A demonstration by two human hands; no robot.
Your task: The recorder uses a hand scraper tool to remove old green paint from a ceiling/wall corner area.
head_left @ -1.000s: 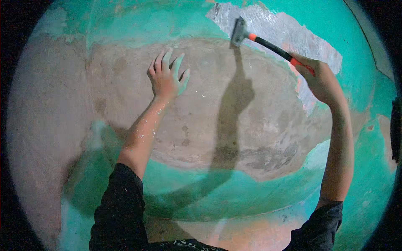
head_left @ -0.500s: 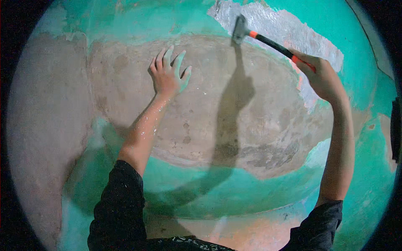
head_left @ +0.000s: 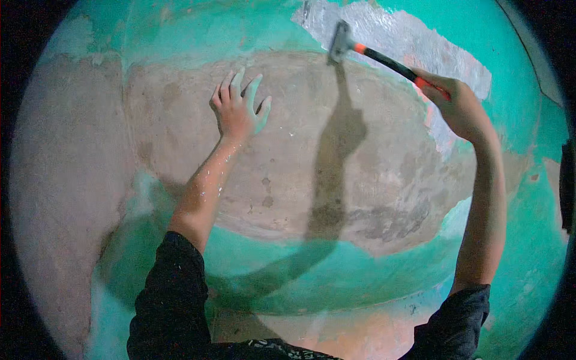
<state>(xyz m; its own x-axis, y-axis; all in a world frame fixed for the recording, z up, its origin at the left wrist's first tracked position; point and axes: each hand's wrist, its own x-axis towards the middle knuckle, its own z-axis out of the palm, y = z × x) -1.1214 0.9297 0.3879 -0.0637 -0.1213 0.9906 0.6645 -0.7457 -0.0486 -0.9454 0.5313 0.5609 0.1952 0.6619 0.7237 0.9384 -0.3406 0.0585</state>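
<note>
Far left of the left fingers: grey-brown bare wall (head_left: 66,150), no green on it over most of its height. Left hand (head_left: 240,114): back toward the camera, fingers spread and pointing up, nothing gripped; they appear to rest on the wall, though firm contact cannot be confirmed. A greenish tint shows on some fingers and the thumb; pale flecks dot the forearm below. Right of and below these fingers: a broad bare patch (head_left: 285,168), mottled, crossed by a dark arm-shaped shadow (head_left: 327,192). Above and below it: green paint (head_left: 264,249), ragged at the edges. Between the two hands, up and left of the right fingers: grey head of the long-handled scraper (head_left: 387,62), near the upper border of the bare patch; blade contact cannot be settled from this angle. Behind its handle: a shiny silvery patch (head_left: 390,30), coated or exposed, unclear. Right hand (head_left: 456,111): fingers closed round the orange end of the black handle. Right of them, green paint again. Progress, judged: partly done; the middle and far left look largely stripped, while green remains above, below and to the right, presumably the portion left.
</note>
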